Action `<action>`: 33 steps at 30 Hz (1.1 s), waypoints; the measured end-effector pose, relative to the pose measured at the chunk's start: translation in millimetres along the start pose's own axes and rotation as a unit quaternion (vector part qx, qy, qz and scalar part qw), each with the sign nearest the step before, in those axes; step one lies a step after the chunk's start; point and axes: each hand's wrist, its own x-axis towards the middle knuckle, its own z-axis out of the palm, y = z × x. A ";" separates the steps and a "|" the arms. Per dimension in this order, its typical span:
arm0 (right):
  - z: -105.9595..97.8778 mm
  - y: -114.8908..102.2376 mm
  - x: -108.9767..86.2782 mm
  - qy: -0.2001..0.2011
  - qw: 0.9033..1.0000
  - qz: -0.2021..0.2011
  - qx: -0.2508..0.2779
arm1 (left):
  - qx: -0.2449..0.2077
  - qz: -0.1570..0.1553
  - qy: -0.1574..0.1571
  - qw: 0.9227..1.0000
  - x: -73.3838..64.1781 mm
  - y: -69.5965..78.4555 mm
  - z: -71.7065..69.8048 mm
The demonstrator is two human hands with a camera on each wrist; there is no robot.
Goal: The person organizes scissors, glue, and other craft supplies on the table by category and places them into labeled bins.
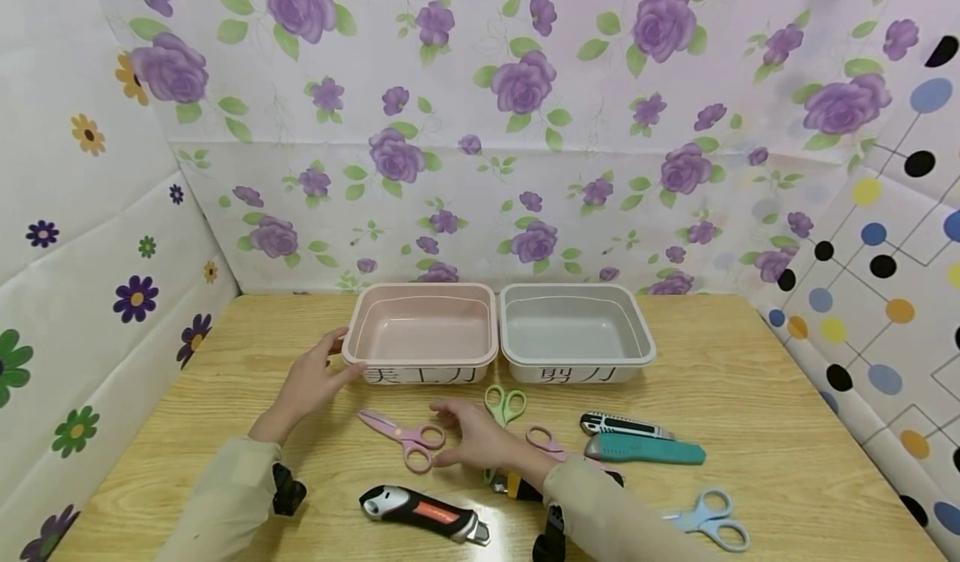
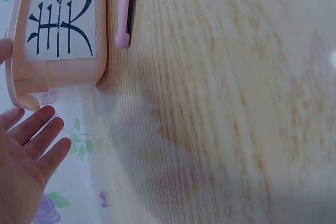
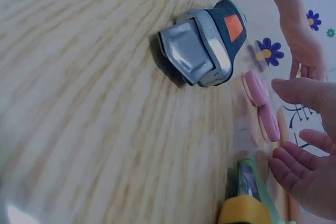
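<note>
My left hand is at the left front corner of the pink box, thumb at the front rim, its other fingers beside the left wall. In the left wrist view those fingers are straight and spread. My right hand is over the table with fingers and thumb apart, holding nothing. It is nearest the handles of the pink scissors, whose blades point left. Green scissors lie behind it, partly hidden. Under the right wrist, a yellow-and-black utility knife and other pink scissors are partly covered.
A grey box stands right of the pink one; both have labels in front. A black-and-orange utility knife lies near the front. Toward the right are a white-and-black utility knife, a teal one and blue scissors.
</note>
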 end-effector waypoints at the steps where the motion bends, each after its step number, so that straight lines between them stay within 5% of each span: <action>1: 0.9 0.1 0.7 0.001 1.000 0.000 -0.001 | 0.000 0.000 -0.001 1.000 0.0 -0.1 0.0; 33: 21.1 -9.5 11.3 0.007 0.983 0.001 -0.185 | 0.003 0.005 -0.004 1.000 -0.1 1.2 -1.6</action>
